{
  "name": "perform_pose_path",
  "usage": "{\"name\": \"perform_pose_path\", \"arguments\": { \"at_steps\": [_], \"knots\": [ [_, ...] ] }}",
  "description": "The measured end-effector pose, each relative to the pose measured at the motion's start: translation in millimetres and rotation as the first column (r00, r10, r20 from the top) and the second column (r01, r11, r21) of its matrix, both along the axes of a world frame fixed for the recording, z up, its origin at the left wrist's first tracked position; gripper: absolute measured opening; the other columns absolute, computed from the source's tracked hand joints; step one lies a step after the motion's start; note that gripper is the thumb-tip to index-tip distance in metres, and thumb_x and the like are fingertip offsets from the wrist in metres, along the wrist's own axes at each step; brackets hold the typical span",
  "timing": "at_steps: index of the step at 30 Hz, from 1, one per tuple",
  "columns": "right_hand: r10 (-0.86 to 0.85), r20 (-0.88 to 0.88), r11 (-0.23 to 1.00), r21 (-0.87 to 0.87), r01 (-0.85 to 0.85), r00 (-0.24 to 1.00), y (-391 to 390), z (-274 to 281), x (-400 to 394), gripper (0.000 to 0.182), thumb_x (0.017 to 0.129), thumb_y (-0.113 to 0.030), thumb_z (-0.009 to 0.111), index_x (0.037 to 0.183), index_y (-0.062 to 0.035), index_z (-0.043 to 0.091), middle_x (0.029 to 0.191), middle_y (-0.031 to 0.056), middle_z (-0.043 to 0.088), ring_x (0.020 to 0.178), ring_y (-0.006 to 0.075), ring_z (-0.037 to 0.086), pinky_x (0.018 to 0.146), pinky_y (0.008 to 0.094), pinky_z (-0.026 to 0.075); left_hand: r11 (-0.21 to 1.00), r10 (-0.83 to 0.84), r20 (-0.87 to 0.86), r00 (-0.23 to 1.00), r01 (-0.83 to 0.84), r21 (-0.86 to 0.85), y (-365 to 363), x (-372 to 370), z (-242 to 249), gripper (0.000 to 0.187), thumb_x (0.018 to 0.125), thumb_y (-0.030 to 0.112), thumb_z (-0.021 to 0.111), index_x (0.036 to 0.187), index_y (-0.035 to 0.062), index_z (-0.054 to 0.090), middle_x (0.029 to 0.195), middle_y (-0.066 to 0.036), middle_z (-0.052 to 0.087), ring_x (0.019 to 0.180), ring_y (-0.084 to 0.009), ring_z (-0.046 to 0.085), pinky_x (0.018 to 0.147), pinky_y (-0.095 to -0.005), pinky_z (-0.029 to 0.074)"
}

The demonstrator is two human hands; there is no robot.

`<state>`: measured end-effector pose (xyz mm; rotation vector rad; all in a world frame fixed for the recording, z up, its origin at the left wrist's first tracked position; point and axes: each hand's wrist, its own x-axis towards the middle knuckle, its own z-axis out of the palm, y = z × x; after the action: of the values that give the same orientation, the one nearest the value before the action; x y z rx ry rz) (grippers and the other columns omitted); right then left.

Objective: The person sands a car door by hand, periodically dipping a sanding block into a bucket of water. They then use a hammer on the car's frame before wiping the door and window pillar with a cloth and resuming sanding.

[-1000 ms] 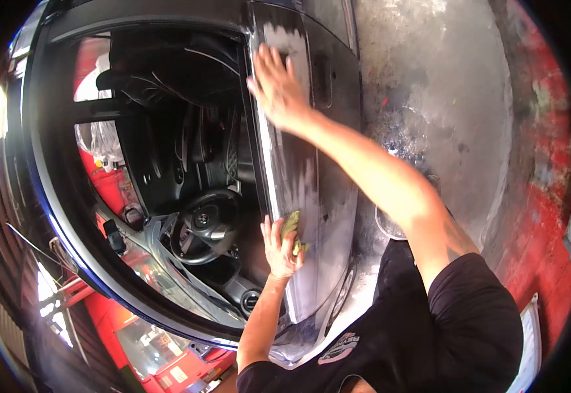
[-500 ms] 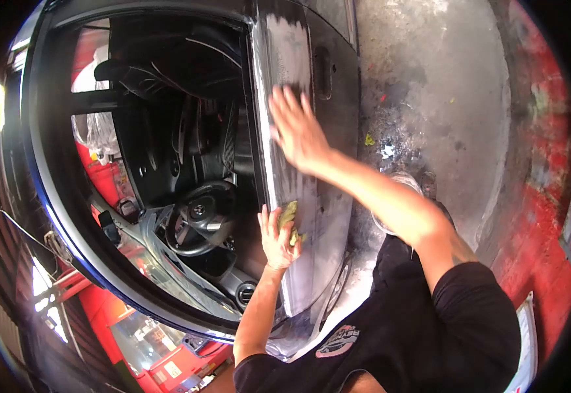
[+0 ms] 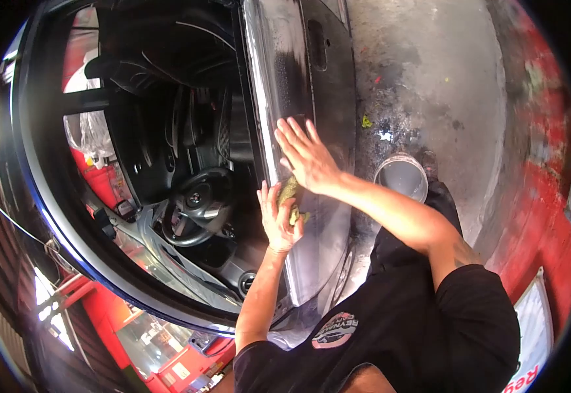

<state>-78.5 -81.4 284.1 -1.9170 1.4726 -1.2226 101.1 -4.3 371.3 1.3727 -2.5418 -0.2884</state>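
My left hand [image 3: 277, 226] rests on the car door's upper edge, closed around a crumpled yellow-green cloth [image 3: 288, 194]. Just above and to the right, my right hand [image 3: 308, 160] lies flat on the door [image 3: 333, 124] with its fingers stretched out. Whether anything thin is under that palm is hidden. The door's surface shows dull grey and black patches, with a wet-looking sheen and droplets below the window opening. Beside the panel's patch sits a dark recess [image 3: 318, 46] for the handle.
Through the open window the steering wheel [image 3: 195, 197] and dark seats show. A round bucket [image 3: 400, 178] with greyish liquid stands on the wet concrete floor [image 3: 456, 85] to my right, near my leg. A red wall [image 3: 534, 209] runs along the far right.
My right hand has slid down the door toward my left hand. The left hand keeps the cloth in much the same place. The view has shifted slightly, and the bucket shows more fully.
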Motion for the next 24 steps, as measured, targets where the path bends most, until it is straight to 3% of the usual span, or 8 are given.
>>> {"name": "perform_pose_path", "arguments": {
  "at_steps": [3,6,8,12,16,19,22,24],
  "knots": [
    [-0.069,-0.122,0.988,-0.148,0.050,0.990,-65.8,15.0,-48.1,0.060,0.106,-0.030,0.057,0.157,-0.0016,0.046,0.170,0.0155,0.037,0.160,0.0380,0.028,0.128,0.0645,0.022,1.000,-0.021,-0.009,1.000,0.021,-0.001,-0.3,4.9,-0.2,0.042,0.073,0.020,0.076,0.111,0.0051,0.069,0.151,-0.024,0.051,0.150,-0.0559,0.037,0.123,-0.0719,0.026],
    [-0.334,-0.214,0.932,-0.223,0.287,0.918,-145.5,19.5,-74.7,0.054,0.109,-0.029,0.051,0.154,0.0004,0.048,0.165,0.0185,0.043,0.154,0.0410,0.036,0.125,0.0645,0.029,1.000,-0.024,-0.051,0.998,0.024,-0.003,1.1,5.4,-0.7,0.039,0.073,0.019,0.075,0.110,0.0063,0.069,0.151,-0.023,0.052,0.151,-0.0544,0.036,0.123,-0.0705,0.026],
    [-0.340,-0.014,0.931,-0.148,0.334,0.940,-119.4,21.9,-38.9,0.058,0.109,-0.030,0.051,0.155,0.0052,0.044,0.167,0.0239,0.038,0.156,0.0422,0.034,0.126,0.0627,0.027,1.000,-0.026,-0.081,0.996,0.025,-0.019,3.6,7.6,-0.3,0.039,0.071,0.014,0.073,0.109,0.0053,0.069,0.150,-0.024,0.052,0.151,-0.0536,0.036,0.123,-0.0686,0.028],
    [0.008,0.186,1.000,-0.003,-0.008,0.983,38.1,-1.2,25.9,0.067,0.105,-0.023,0.062,0.160,0.0056,0.037,0.172,0.0252,0.027,0.162,0.0394,0.022,0.130,0.0613,0.015,0.998,-0.042,-0.136,0.990,0.035,-0.051,2.8,7.2,-1.5,0.037,0.069,0.008,0.069,0.106,0.0037,0.069,0.147,-0.024,0.054,0.150,-0.0514,0.037,0.124,-0.0655,0.030],
    [-0.106,-0.046,0.988,-0.116,0.100,0.993,-27.7,12.9,-13.5,0.059,0.108,-0.025,0.055,0.158,0.0025,0.043,0.171,0.0201,0.034,0.160,0.0379,0.027,0.129,0.0621,0.021,0.998,-0.058,-0.156,0.986,0.054,-0.027,1.1,11.7,-1.8,0.036,0.072,0.014,0.071,0.107,0.0058,0.068,0.145,-0.022,0.056,0.149,-0.0519,0.039,0.123,-0.0693,0.028],
    [-0.273,-0.010,0.949,-0.169,0.267,0.962,-89.0,17.6,-27.6,0.059,0.109,-0.027,0.054,0.158,0.0023,0.042,0.169,0.0209,0.037,0.158,0.0397,0.032,0.127,0.0614,0.024,0.998,-0.060,-0.143,0.988,0.056,-0.031,1.5,9.5,-2.8,0.038,0.070,0.011,0.070,0.108,0.0054,0.068,0.145,-0.022,0.056,0.149,-0.0515,0.038,0.124,-0.0688,0.027],
    [-0.262,0.077,0.957,-0.106,0.269,0.962,-37.3,13.6,7.9,0.061,0.108,-0.028,0.053,0.158,0.0055,0.040,0.169,0.0251,0.034,0.158,0.0427,0.030,0.127,0.0616,0.025,0.996,-0.081,-0.161,0.984,0.073,-0.051,0.4,7.6,-3.7,0.038,0.072,0.012,0.070,0.109,0.0053,0.068,0.145,-0.022,0.056,0.149,-0.0514,0.038,0.124,-0.0688,0.027],
    [-0.102,0.070,0.994,-0.027,0.104,0.992,36.3,6.9,30.7,0.064,0.108,-0.031,0.054,0.160,0.0039,0.039,0.171,0.0246,0.030,0.161,0.0416,0.024,0.129,0.0615,0.020,0.996,-0.062,-0.130,0.990,0.052,-0.078,3.9,7.0,-4.1,0.034,0.072,0.006,0.070,0.106,0.0036,0.068,0.145,-0.022,0.057,0.150,-0.0501,0.037,0.124,-0.0630,0.029]
  ]
}}
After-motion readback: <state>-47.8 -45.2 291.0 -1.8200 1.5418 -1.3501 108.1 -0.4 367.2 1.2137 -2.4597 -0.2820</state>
